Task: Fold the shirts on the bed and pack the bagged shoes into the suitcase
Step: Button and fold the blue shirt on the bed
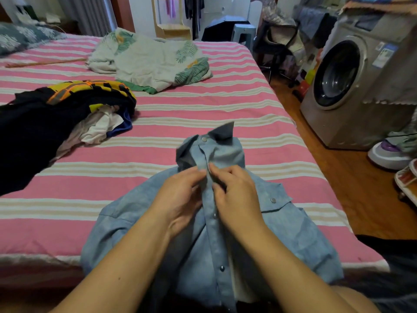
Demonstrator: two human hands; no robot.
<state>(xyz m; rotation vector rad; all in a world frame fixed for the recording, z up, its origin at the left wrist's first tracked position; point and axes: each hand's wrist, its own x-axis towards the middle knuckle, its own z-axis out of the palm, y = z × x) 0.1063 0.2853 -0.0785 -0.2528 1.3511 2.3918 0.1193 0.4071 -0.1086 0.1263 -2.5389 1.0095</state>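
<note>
Hands — left [182, 199], right [234, 197] — pinching denim shirt [293, 233] placket, bed [67, 211]

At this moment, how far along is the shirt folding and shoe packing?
Nothing looks folded yet. Both hands, left hand and right hand, pinch the button placket of the light blue denim shirt. The black and yellow clothes pile lies unfolded; no suitcase or bagged shoes show.

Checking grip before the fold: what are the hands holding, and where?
Both the left hand and right hand pinch the blue denim shirt at its button placket, just below the collar.
</note>
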